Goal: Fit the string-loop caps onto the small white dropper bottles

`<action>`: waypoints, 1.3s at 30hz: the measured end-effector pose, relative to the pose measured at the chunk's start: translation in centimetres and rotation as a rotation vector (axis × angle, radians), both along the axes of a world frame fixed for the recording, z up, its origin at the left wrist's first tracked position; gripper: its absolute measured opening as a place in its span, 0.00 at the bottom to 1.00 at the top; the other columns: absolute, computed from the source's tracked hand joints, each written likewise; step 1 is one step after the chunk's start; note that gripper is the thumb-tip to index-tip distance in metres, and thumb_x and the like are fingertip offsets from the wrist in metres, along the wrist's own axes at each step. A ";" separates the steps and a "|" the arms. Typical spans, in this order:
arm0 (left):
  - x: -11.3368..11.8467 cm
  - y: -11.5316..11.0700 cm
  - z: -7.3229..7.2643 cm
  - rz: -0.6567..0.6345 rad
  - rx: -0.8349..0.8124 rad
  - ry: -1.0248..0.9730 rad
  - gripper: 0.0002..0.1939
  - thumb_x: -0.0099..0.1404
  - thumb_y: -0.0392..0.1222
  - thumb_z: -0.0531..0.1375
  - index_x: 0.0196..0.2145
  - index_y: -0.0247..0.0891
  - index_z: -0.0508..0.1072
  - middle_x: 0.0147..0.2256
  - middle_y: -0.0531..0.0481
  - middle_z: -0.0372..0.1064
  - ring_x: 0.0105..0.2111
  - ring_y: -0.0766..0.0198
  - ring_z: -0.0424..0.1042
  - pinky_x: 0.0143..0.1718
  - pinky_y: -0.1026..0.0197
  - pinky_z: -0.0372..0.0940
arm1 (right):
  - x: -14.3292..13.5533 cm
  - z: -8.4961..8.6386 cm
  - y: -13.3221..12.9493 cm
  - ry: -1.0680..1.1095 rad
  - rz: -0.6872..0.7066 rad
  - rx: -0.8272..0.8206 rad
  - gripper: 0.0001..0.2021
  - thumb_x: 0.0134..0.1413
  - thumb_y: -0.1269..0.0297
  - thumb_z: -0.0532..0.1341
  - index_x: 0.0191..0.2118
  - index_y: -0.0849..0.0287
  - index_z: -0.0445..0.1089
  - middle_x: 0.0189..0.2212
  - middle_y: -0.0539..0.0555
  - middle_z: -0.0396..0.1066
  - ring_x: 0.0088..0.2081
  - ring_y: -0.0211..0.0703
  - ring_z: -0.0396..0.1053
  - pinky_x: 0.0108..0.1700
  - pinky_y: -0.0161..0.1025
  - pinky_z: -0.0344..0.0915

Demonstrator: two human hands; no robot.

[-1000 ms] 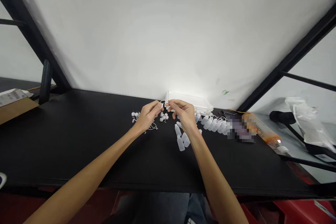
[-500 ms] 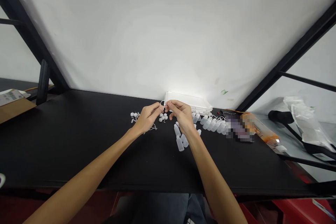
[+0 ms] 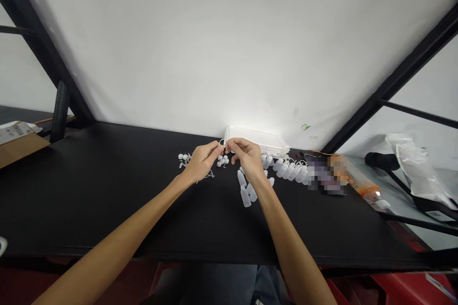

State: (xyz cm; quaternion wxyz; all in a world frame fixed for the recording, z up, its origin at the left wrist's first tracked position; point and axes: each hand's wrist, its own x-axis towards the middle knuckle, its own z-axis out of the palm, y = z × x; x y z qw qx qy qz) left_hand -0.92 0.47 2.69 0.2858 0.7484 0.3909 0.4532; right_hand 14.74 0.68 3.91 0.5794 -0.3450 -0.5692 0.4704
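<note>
Fingertips meet above the black table as my left hand [image 3: 202,159] and my right hand [image 3: 246,155] pinch a thin white strap [image 3: 222,141] bent into a small loop. Its ends are hidden between my fingers. Below them lie several small white caps [image 3: 222,160]. More caps and loose white straps [image 3: 183,157] sit beside my left hand, partly covered by it. Under my right wrist lie several small translucent bottles [image 3: 245,197]. A row of similar bottles [image 3: 291,170] with white caps and straps stretches to the right.
Against the wall rests a stack of flat white sheets [image 3: 255,138]. To the right are a blurred dark packet [image 3: 325,176] and a clear bottle with an orange label [image 3: 361,186]. A cardboard box [image 3: 23,145] stands at the left. Black frame bars [image 3: 400,76] slope at both sides.
Both hands keep their pinch on the strap, with almost no movement. The whole view has shifted very slightly.
</note>
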 end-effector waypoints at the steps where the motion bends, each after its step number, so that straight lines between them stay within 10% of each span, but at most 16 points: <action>1: 0.0 0.0 0.0 0.007 0.007 -0.001 0.19 0.70 0.51 0.47 0.28 0.37 0.63 0.24 0.54 0.58 0.25 0.66 0.57 0.28 0.64 0.55 | 0.0 0.0 -0.1 -0.002 -0.002 -0.003 0.11 0.48 0.56 0.66 0.31 0.60 0.75 0.27 0.53 0.71 0.31 0.40 0.69 0.21 0.31 0.61; 26: -0.4 0.0 -0.1 -0.124 -0.008 -0.099 0.22 0.71 0.54 0.47 0.38 0.35 0.72 0.25 0.51 0.62 0.24 0.65 0.61 0.23 0.63 0.59 | 0.6 0.8 -0.6 -0.287 -0.183 0.203 0.10 0.59 0.55 0.58 0.35 0.56 0.68 0.34 0.51 0.70 0.31 0.37 0.70 0.27 0.33 0.62; 31: -0.4 0.4 -0.6 -0.124 -0.012 -0.078 0.24 0.71 0.54 0.48 0.49 0.32 0.73 0.36 0.43 0.71 0.33 0.60 0.71 0.30 0.61 0.67 | 5.4 2.1 -0.9 -0.379 -0.380 0.345 0.08 0.63 0.59 0.53 0.38 0.56 0.65 0.36 0.53 0.68 0.37 0.41 0.69 0.30 0.35 0.64; 39: -0.3 0.8 -1.0 0.013 0.095 0.269 0.22 0.69 0.56 0.51 0.36 0.38 0.78 0.36 0.47 0.75 0.32 0.62 0.70 0.33 0.62 0.64 | 14.6 2.4 -0.2 -0.315 -0.673 0.268 0.12 0.52 0.55 0.62 0.33 0.59 0.69 0.30 0.53 0.69 0.34 0.41 0.68 0.25 0.33 0.63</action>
